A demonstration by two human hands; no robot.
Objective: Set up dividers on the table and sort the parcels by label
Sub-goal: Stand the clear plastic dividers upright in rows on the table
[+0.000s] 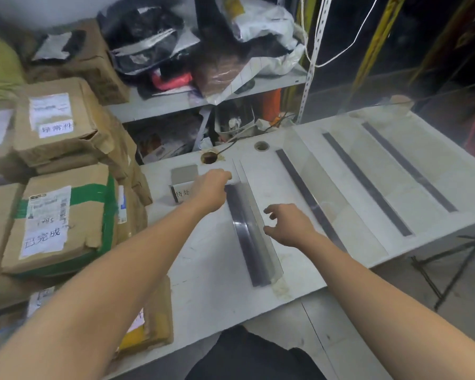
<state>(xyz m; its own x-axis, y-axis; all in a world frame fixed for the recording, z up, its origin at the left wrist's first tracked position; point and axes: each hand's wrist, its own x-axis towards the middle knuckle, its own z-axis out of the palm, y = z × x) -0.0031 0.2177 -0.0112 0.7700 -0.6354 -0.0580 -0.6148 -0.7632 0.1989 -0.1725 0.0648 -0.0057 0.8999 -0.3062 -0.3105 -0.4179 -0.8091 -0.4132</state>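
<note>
On the white table [211,270] stand several clear plastic dividers with dark base strips. The nearest divider [247,237] runs from near me toward the far edge. My left hand [214,187] rests on its far top edge, fingers curled over it. My right hand [288,226] hovers just right of its middle, fingers spread, holding nothing. Two more dividers [313,198] [365,182] and another dark strip [406,165] lie further right. A small label stand [180,192] with black characters sits left of my left hand. Brown parcels [58,223] with white labels are stacked at the left.
A metal shelf [176,102] behind the table holds bags and wrapped packets. Two round cable holes [209,157] are in the tabletop, one with a cable through it. A dark tripod leg [450,270] stands on the floor at the right. More parcels [148,325] lie at the table's near-left corner.
</note>
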